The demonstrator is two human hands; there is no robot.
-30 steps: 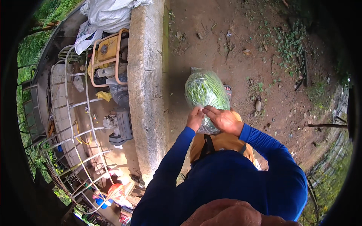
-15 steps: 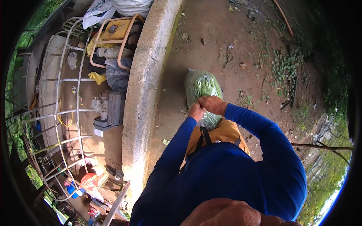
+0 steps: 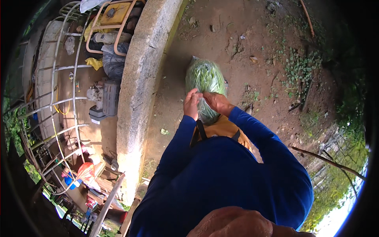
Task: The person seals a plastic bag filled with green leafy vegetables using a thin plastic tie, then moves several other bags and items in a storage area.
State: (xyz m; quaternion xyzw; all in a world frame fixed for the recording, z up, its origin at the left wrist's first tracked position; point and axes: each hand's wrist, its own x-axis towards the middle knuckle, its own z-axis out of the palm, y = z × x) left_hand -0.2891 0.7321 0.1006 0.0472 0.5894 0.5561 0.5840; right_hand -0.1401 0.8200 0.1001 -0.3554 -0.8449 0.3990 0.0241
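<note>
A clear plastic bag (image 3: 205, 75) packed with long green vegetables or leaves stands in front of me, just beyond my orange-brown trousers (image 3: 225, 130). My left hand (image 3: 192, 103) is at the near side of the bag, its fingers bent and pinching the plastic. Close beside it, my right hand (image 3: 217, 102) grips the same plastic with its fingers curled. The fingertips of both hands almost meet over the bag. Its lower part passes beneath my hands toward my legs.
A low concrete wall (image 3: 138, 75) runs along my left. Beyond it are a metal-pipe frame (image 3: 55, 102), a machine with a yellow tank (image 3: 114, 15), a grey plastic case (image 3: 110, 98) and a red-orange bag (image 3: 86, 173). Small plants (image 3: 302, 67) grow on the dirt to the right; a stick (image 3: 327, 161) juts in.
My hands have drawn slightly apart and shifted with the plastic between them. The whole view has moved a little, so the wall and bag appear further left.
</note>
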